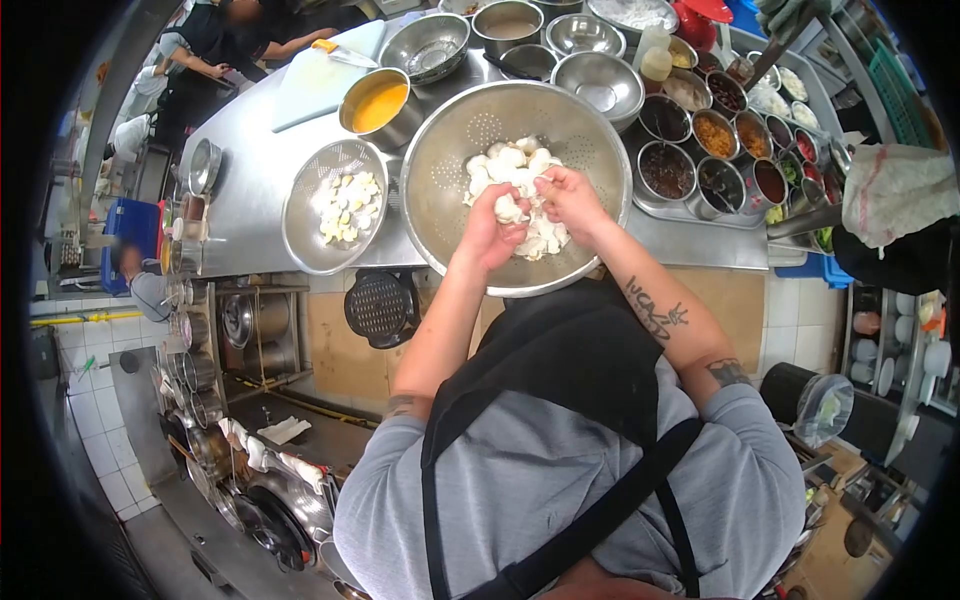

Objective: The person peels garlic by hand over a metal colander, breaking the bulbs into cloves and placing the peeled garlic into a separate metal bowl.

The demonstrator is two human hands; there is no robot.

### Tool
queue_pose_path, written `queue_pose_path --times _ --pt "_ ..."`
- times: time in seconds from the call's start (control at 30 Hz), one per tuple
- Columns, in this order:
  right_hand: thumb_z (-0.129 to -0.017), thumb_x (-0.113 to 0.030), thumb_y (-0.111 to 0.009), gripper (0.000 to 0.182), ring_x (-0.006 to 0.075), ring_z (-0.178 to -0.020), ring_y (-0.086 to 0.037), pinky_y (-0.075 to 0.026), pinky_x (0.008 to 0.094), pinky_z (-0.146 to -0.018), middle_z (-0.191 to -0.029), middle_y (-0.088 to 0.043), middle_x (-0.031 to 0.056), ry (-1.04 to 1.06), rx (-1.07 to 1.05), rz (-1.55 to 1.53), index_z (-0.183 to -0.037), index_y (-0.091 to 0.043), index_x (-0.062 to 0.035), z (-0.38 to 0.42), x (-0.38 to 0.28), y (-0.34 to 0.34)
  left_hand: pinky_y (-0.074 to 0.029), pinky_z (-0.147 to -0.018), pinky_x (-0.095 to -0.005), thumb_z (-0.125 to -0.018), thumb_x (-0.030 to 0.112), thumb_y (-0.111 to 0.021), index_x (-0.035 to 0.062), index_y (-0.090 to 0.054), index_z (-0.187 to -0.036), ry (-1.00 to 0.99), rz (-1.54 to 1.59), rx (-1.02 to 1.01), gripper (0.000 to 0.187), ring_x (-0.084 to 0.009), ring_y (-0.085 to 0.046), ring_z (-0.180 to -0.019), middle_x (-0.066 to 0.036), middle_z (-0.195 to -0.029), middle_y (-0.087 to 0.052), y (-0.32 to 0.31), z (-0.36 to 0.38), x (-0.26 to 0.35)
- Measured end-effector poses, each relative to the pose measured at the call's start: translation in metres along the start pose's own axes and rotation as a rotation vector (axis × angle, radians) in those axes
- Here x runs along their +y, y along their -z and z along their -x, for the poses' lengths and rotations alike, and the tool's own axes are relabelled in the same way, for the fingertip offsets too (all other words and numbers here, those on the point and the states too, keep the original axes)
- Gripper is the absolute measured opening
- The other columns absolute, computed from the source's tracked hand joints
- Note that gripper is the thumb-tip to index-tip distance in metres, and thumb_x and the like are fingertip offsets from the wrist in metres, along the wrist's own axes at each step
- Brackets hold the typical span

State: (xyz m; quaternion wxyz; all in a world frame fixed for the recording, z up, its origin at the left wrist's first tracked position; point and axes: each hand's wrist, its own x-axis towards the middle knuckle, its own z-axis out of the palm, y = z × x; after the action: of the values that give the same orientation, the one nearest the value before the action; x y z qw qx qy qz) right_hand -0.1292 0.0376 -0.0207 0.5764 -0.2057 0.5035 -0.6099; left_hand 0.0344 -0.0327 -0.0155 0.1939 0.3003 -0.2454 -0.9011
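A large perforated steel colander (440, 140) stands at the table's front edge with a heap of white garlic bulbs (515, 160) in it. Over the heap, my left hand (488, 228) is closed around a garlic bulb (510, 210). My right hand (575, 203) is beside it, fingertips pinched together; whatever is between them is hidden. To the left, a smaller tilted colander (300, 215) contains pale loose garlic cloves (350, 205).
Behind the colanders are a pot of orange liquid (380, 103), a cutting board (320, 80) with an orange-handled knife (345, 52), and steel bowls (598, 85). Several ingredient containers (715, 135) crowd the right. A black stool (382, 306) is below the table. Other people work at the far left.
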Motion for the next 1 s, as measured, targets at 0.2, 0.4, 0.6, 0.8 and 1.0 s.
queue_pose_path --times 0.2,0.4,0.6,0.8,1.0 --pt "-0.085 -0.02 -0.067 0.028 0.0391 -0.078 -0.066 -0.052 0.0447 -0.072 -0.087 -0.07 0.0188 0.36 0.093 1.251 -0.106 -0.066 -0.0004 0.0 -0.003 0.023 -0.034 -0.052 -0.0202 -0.101 0.029 -0.052 0.0112 -0.058 -0.102 -0.084 -0.165 0.183 0.019 -0.0074 -0.045 -0.065 0.0 -0.088 -0.057 -0.004 -0.002 0.001" --pt "-0.09 -0.027 -0.067 0.033 0.0255 -0.068 -0.065 -0.051 0.0367 -0.063 -0.081 -0.07 0.0135 0.212 0.071 0.913 -0.108 -0.064 0.0004 0.009 -0.007 0.005 -0.04 -0.065 -0.024 -0.104 0.021 -0.045 0.0079 -0.058 -0.117 -0.14 -0.344 0.156 0.022 -0.0082 -0.047 -0.072 0.001 -0.095 -0.059 -0.015 -0.001 -0.003" --pt "-0.095 -0.021 -0.065 0.032 0.0085 -0.065 -0.059 -0.044 0.0253 -0.054 -0.076 -0.067 0.0049 0.029 -0.051 0.422 -0.118 -0.057 -0.0006 0.01 0.002 -0.001 -0.041 -0.064 -0.0245 -0.105 0.023 -0.044 0.0089 -0.054 -0.12 -0.197 -0.199 0.043 0.023 -0.0095 -0.052 -0.076 -0.001 -0.097 -0.06 -0.012 -0.004 -0.013" --pt "-0.097 -0.019 -0.062 0.028 0.0108 -0.067 -0.064 -0.048 0.0278 -0.055 -0.079 -0.068 0.0067 0.175 -0.156 0.289 -0.117 -0.057 -0.0006 0.013 0.003 -0.017 -0.038 -0.055 -0.0235 -0.107 0.024 -0.039 0.0112 -0.048 -0.115 -0.283 -0.121 -0.025 0.018 -0.0093 -0.051 -0.07 -0.003 -0.093 -0.058 -0.012 -0.005 -0.018" --pt "-0.096 -0.024 -0.056 0.027 0.0361 -0.067 -0.066 -0.051 0.0429 -0.061 -0.074 -0.066 0.0198 0.428 -0.074 0.789 -0.109 -0.056 0.0006 0.028 0.001 -0.028 -0.031 -0.046 -0.02 -0.106 0.02 -0.034 0.0139 -0.048 -0.112 -0.323 -0.151 0.171 0.016 -0.0062 -0.047 -0.063 -0.001 -0.088 -0.055 -0.039 0.001 -0.014"
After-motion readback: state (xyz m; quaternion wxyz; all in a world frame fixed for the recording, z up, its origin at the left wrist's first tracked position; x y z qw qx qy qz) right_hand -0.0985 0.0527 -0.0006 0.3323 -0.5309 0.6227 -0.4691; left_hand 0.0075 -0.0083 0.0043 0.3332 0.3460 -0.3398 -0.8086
